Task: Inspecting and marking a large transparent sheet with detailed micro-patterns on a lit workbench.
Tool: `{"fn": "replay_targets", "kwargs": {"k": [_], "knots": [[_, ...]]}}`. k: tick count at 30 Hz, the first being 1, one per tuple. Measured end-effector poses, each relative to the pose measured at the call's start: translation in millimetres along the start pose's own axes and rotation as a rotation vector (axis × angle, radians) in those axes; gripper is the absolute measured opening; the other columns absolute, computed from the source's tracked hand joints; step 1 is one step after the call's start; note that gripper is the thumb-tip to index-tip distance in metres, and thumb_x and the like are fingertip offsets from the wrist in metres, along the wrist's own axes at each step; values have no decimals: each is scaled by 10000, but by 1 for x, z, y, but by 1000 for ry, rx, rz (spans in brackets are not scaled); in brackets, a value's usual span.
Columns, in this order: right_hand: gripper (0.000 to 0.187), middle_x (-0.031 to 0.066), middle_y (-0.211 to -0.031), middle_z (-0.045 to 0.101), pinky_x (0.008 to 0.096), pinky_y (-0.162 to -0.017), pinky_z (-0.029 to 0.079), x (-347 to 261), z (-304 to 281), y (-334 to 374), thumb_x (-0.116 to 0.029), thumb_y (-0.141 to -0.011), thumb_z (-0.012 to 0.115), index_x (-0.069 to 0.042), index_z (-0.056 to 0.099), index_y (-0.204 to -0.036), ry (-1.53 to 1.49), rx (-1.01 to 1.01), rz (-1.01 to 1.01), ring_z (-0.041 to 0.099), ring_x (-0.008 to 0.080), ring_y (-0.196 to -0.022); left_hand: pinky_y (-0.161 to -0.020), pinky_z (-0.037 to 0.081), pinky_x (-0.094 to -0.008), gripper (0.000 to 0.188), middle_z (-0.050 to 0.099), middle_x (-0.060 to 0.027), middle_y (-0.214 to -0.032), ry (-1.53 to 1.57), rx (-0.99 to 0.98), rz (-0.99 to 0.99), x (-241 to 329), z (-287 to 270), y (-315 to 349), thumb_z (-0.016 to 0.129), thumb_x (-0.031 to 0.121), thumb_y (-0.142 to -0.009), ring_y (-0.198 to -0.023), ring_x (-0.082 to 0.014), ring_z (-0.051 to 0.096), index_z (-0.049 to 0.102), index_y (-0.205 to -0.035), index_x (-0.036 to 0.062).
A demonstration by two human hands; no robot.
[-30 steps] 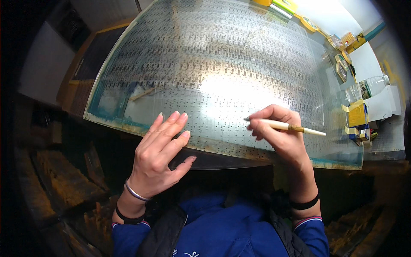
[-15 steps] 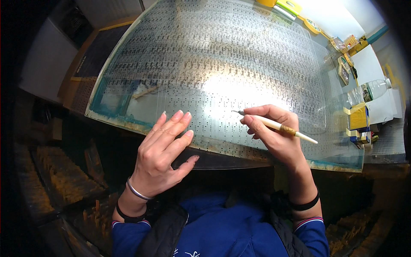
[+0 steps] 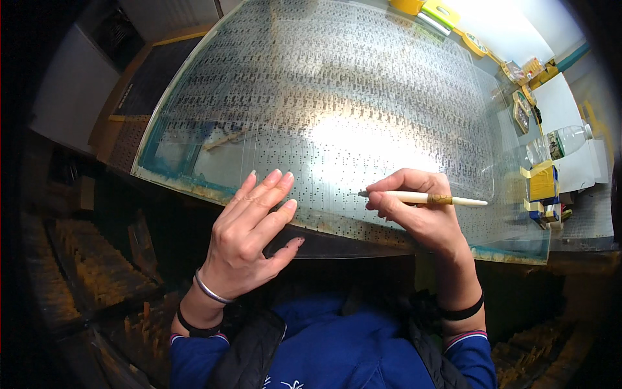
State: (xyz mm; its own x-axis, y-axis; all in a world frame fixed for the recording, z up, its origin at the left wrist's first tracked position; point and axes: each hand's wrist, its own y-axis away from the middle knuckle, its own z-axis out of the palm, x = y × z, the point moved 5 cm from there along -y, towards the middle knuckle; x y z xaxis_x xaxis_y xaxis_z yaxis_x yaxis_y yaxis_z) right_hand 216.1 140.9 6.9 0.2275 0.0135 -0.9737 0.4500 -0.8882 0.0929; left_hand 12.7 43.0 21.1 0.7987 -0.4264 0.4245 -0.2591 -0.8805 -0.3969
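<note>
A large translucent sheet point(image 3: 304, 152) covered in rows of small dark dots and marks lies over a slanted panel with teal edges point(image 3: 144, 159). My left hand point(image 3: 249, 227) rests its fingertips on the sheet's near edge, fingers stretched, thumb apart, holding nothing. In a pinch, my right hand point(image 3: 424, 217) grips a pen point(image 3: 418, 197) with a cream handle, a brown patterned band and a dark tip. The tip points left, at or just above the dotted sheet; whether it touches I cannot tell. A bright glare whitens the sheet beyond my right hand.
To the right stand a clear plastic bottle point(image 3: 560, 144) and a yellow-and-blue box point(image 3: 543, 181). A tape roll point(image 3: 475, 44) and small items line the far right edge. A thin stick point(image 3: 223, 139) shows at left. Dark racks point(image 3: 97, 259) sit low on the left.
My right hand has shifted slightly down and right, and the pen has swung to lie nearly level. My left hand has moved only a little to the right.
</note>
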Motion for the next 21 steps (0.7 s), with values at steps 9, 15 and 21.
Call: {"fn": "replay_targets", "kwargs": {"k": [9, 15, 21], "knots": [[185, 40, -778, 679, 194, -598, 478, -1, 3, -1, -133, -859, 685, 21, 678, -961, 42, 16, -24, 602, 51, -678, -1040, 381, -494, 425, 561, -193, -1265, 5, 3, -1, 0, 0, 0, 781, 95, -628, -1232, -336, 505, 639, -1015, -6], [135, 41, -804, 676, 196, -623, 484, -4, 4, -3, -65, -838, 646, 34, 679, -923, -107, 104, 52, 604, 65, -694, -1040, 381, -494, 439, 559, -194, -1269, 2, -6, 3, 1, 0, 0, 782, 95, -630, -1234, -335, 504, 632, -1031, -5], [140, 46, -730, 674, 206, -608, 479, -6, -2, 13, -115, -817, 684, 23, 688, -836, -36, -320, 154, 607, 72, -677, -1043, 377, -492, 442, 566, -189, -1262, 9, 2, -4, 1, -1, 1, 785, 94, -623, -1231, -335, 507, 633, -1028, -2]]}}
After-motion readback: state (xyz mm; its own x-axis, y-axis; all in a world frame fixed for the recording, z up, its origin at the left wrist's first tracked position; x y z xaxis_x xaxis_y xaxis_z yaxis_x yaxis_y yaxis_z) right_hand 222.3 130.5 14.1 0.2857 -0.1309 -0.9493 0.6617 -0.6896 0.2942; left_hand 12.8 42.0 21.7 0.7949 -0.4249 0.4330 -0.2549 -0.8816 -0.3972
